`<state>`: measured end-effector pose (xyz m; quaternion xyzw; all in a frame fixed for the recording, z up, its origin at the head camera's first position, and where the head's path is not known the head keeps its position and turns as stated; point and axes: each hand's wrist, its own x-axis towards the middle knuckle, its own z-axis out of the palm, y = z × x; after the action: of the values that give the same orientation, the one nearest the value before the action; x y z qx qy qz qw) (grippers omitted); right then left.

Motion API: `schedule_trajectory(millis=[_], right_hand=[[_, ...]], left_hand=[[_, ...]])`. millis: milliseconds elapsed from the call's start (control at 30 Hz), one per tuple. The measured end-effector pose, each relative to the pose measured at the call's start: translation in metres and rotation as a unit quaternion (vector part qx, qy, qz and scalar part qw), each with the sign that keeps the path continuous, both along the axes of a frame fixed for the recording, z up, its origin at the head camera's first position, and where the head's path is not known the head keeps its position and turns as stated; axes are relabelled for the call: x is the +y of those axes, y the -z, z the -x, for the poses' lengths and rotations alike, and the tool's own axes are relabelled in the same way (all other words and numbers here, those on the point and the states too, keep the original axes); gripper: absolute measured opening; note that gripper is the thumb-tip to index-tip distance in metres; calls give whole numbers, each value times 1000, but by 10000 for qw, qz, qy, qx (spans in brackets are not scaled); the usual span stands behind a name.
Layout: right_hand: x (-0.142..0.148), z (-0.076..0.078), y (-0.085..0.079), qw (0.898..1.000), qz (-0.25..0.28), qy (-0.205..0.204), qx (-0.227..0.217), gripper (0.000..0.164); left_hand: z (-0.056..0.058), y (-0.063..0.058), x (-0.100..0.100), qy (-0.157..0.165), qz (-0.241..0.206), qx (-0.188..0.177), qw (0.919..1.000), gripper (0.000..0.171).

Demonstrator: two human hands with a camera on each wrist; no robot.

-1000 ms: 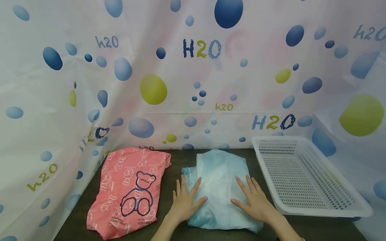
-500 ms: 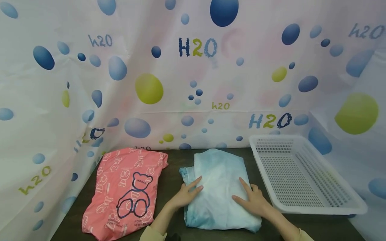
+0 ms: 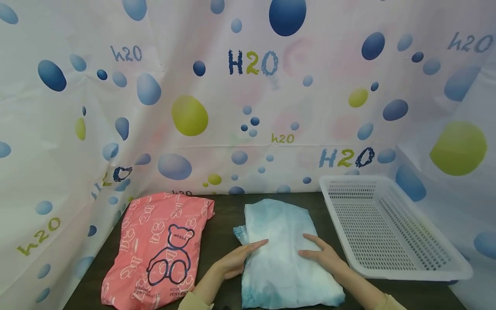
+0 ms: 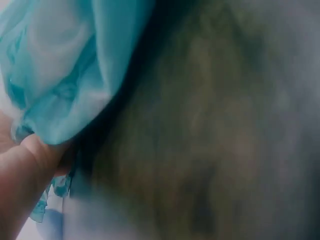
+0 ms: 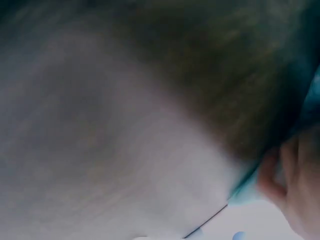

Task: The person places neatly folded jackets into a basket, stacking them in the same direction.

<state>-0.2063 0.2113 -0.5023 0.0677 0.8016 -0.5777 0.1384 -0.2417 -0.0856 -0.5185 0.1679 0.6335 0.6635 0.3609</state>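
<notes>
Pale blue folded cloth [image 3: 284, 262], left of the white basket [image 3: 414, 274], is gripped at both sides by left hand [image 3: 235, 260] and right hand [image 3: 325, 258], probably reaching underneath, though wrist views blur, so even, level support should best protect its folds

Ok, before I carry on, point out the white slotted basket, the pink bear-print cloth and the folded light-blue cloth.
White slotted basket [image 3: 387, 237]: head view, bare slotted floor.
Pink bear-print cloth [image 3: 158, 250]: head view, middle of its upper face.
Folded light-blue cloth [image 3: 283, 262]: head view, middle of its top layer.
</notes>
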Motion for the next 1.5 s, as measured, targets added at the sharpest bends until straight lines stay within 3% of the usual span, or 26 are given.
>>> schedule_trajectory(millis=[167,333,533,800,1067,1333,1500], right_hand=[[0,-3,-3,9956,591,-676,-274,71],[1,-7,-4,9902,710,-1158,-329,76],[2,-12,-5,9827,1179,-1396,-312,83],[0,-16,-12,9793,1508,-1336,-201,84],[-2,-19,-34,9837,1444,-1069,-26,85],[5,-20,-66,9812,1544,-1148,155,85],[14,-19,-84,9817,1478,-1170,269,84]], left_hand=[[-4,4,6,-95,-35,104,9999,56],[-8,8,8,-266,297,640,9972,66],[-14,9,10,-514,387,917,9937,73],[-17,2,13,-605,13,998,9932,77],[-17,-15,11,-497,-152,1345,9896,79],[-12,-44,14,-284,-264,1807,9828,80],[-10,-63,22,-187,-460,1878,9809,81]])
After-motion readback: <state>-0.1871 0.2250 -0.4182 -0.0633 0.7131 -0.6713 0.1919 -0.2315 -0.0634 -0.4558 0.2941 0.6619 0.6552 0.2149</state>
